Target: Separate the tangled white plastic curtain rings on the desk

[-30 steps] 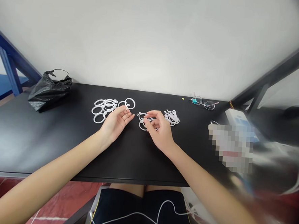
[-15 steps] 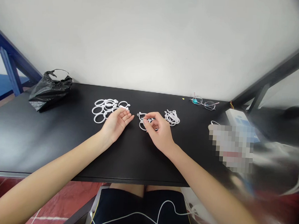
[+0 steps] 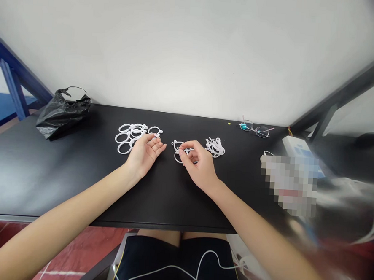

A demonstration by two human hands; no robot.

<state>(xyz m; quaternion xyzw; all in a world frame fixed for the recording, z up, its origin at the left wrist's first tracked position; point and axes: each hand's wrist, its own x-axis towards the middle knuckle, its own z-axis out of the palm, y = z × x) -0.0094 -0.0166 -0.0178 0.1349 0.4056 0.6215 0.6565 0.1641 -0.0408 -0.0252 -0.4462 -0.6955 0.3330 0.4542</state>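
My left hand [image 3: 143, 156] lies palm up with fingers loosely spread, at the right edge of a group of white plastic rings with small eyelets [image 3: 125, 147]; it partly covers some of them. My right hand [image 3: 200, 162] hovers over a smaller cluster of the same white rings [image 3: 177, 157], its thumb and index fingertips close together. Whether anything sits in that pinch cannot be made out. Just right of this hand rests a tangled heap of white rings or loops [image 3: 215, 147].
On the black table [image 3: 177, 198], a black plastic bag [image 3: 63, 113] stands at the far left. Eyeglasses [image 3: 254, 129] lie at the back right, near a white-and-blue box [image 3: 297, 149] and a blurred-out item. A white cable [image 3: 166, 266] crosses my lap.
My left hand has shifted slightly left, and the white piece by its fingertips now shows behind them. The right hand is almost still.
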